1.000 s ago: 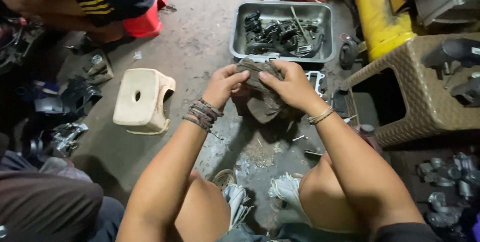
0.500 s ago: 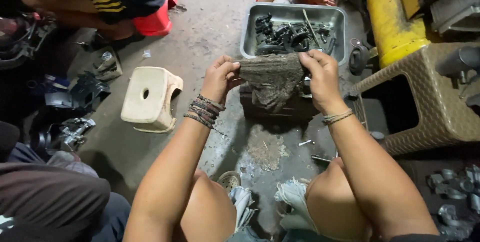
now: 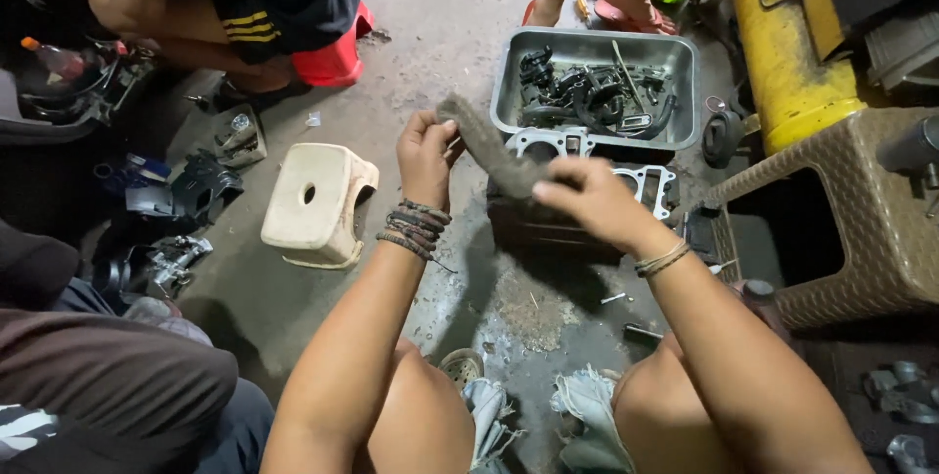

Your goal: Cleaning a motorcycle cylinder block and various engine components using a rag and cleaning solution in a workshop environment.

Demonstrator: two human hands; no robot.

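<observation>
A dirty grey rag (image 3: 487, 146) is stretched into a twisted strip between both my hands above the concrete floor. My left hand (image 3: 424, 154) pinches its upper end; the wrist carries several dark cord bracelets. My right hand (image 3: 590, 202) grips the lower end, a thin band on that wrist. Under the rag sits a dark engine block (image 3: 548, 225) with a pale metal gasket (image 3: 649, 185) on top.
A steel tray (image 3: 687, 92) of greasy black parts lies just beyond. A cream plastic stool (image 3: 313, 202) stands left, a brown wicker stool (image 3: 871, 220) right, a yellow cylinder (image 3: 782, 53) behind it. Another person crouches at top left; someone's sandalled feet (image 3: 626, 9) are at top.
The rag was bunched over the engine block, then spread wide between my hands. Now it is drawn into a narrow diagonal strip, left hand raised, right hand lower.
</observation>
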